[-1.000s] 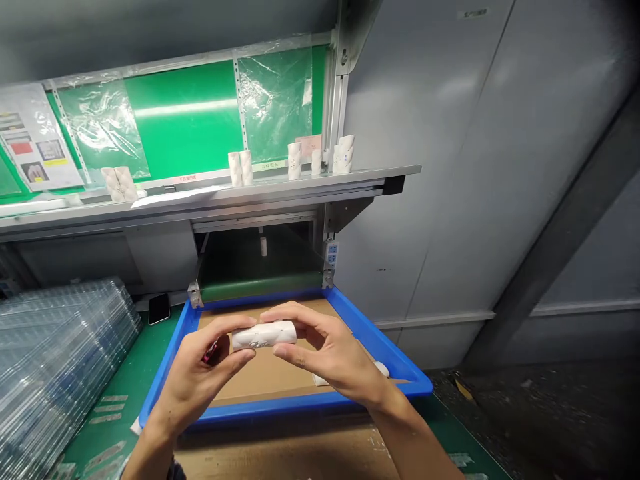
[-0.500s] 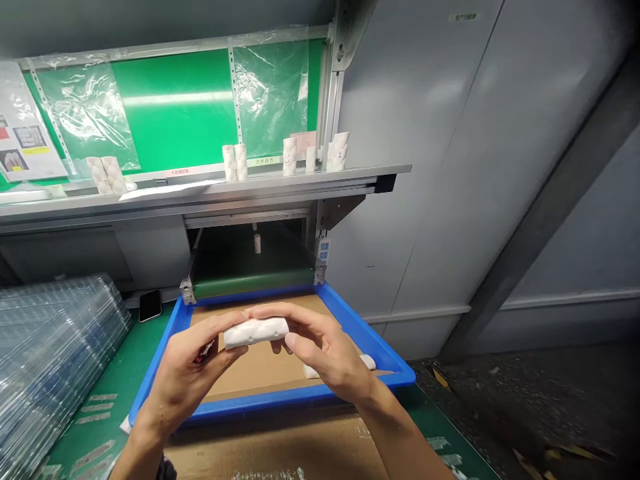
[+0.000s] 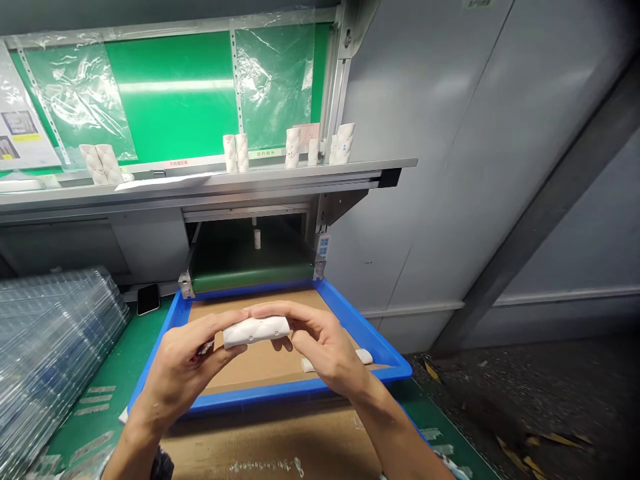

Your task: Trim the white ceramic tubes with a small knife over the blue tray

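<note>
Head view, looking forward and down. At the middle, a white cylindrical piece with a quilted surface (image 3: 256,331), lying sideways and lifted above a bright blue plastic tray (image 3: 280,395). The bare left hand (image 3: 193,357) clamped on its left end, thumb below and fingers over the top. The bare right hand (image 3: 320,343) clamped on its right end, fingers curled across the top. Both hands close together, with the fingertips almost meeting above the piece. Tucked against the left palm, a small shiny reddish item (image 3: 205,347), too small to identify. Just below the right hand, a second white cylindrical piece (image 3: 364,357), partly hidden, lying flat on a brown cardboard liner (image 3: 250,373) inside the tray. Left of the tray, a stack of clear ridged plastic trays (image 3: 55,333) and a black smartphone (image 3: 149,299), both on a green bench mat (image 3: 107,373). Farther ahead, a long grey aluminium shelf (image 3: 210,183) bearing a row of upright white cylindrical pieces (image 3: 235,153), in front of a bright green panel under clear plastic film (image 3: 170,93). Right of the shelf, a tall grey metal cabinet panel (image 3: 425,133).
</note>
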A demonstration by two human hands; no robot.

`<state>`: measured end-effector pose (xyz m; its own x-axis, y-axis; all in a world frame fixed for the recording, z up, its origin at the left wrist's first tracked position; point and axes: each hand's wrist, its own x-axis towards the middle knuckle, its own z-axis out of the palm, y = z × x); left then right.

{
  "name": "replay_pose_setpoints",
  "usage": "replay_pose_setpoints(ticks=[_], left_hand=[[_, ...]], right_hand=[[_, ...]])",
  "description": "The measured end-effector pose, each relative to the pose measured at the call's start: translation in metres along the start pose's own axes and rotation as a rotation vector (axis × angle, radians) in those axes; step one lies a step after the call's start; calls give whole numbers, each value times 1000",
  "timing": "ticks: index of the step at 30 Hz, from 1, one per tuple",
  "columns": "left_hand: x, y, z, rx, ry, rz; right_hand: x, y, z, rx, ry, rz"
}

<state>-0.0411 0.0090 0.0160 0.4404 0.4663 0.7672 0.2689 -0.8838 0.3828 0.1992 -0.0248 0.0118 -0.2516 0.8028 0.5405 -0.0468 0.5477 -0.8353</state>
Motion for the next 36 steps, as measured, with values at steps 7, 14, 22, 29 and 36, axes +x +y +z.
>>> replay_pose_setpoints(ticks=[7,14,22,29,36], left_hand=[[-1,-1,2,-14,3,-64],[-4,4,2,49,-64,-271],[-6,19,-1,458,-55,-68],[-1,20,9,761,62,121],[-7,18,16,763,-14,21]], right_hand=[[-1,-5,-2,-34,-32,0],[-1,0,6,-261,134,-27],[2,6,2,-522,217,-118],[1,6,7,-628,179,-170],[-2,4,11,-663,130,-188]])
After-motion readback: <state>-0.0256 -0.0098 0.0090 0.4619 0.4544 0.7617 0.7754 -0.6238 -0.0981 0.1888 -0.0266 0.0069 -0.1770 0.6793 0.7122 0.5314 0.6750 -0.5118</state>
